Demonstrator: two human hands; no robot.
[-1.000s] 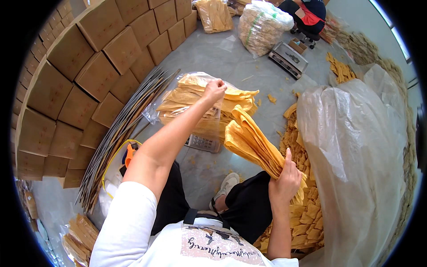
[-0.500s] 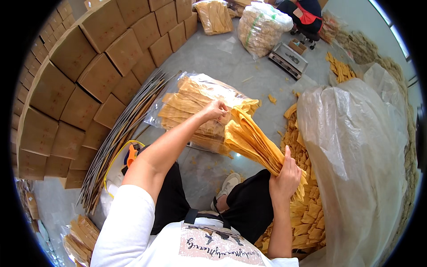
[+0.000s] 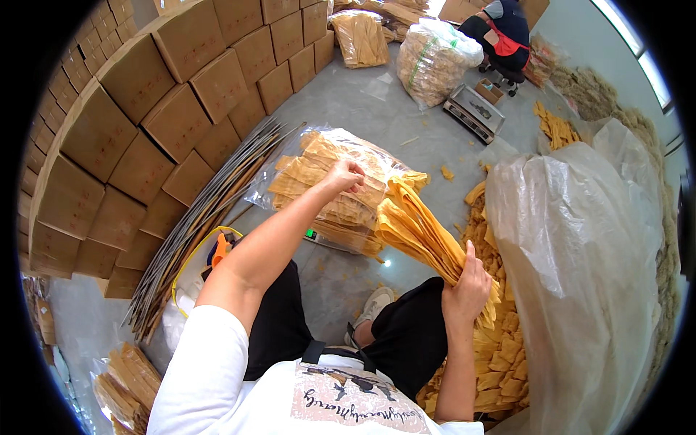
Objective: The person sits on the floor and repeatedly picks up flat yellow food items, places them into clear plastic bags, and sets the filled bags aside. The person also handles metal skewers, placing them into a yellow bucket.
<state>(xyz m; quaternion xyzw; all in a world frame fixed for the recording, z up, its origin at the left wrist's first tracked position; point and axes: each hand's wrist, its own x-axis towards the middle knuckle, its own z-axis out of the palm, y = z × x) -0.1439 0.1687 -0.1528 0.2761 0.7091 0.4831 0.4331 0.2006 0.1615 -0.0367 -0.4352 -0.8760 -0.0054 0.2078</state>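
Note:
My right hand [image 3: 466, 288] grips the lower end of a bundle of dried tofu skin [image 3: 420, 228], long yellow folded sheets fanning out toward the upper left. My left hand [image 3: 343, 177] is closed, fingers curled in a pinch, over a clear plastic bag [image 3: 330, 135] filled with paler tofu skin [image 3: 301, 174]. Whatever the pinch holds, if anything, is too small to make out. The bag lies on a scale whose green display [image 3: 310, 233] peeks out at its near edge. A heap of yellow pieces [image 3: 504, 348] lies beside my right forearm.
Stacked cardboard boxes [image 3: 138, 152] wall the left, with long thin rods [image 3: 210, 210] and a yellow-rimmed bucket [image 3: 176, 279] before them. Plastic sheeting [image 3: 573, 239] covers the right. Farther off are a stuffed sack [image 3: 435, 61], another scale [image 3: 475, 112] and a seated person [image 3: 507, 36].
My left hand has drawn back slightly from the bundle's upper end. My right hand keeps its hold on the bundle. The view has shifted a little, uncovering the green display.

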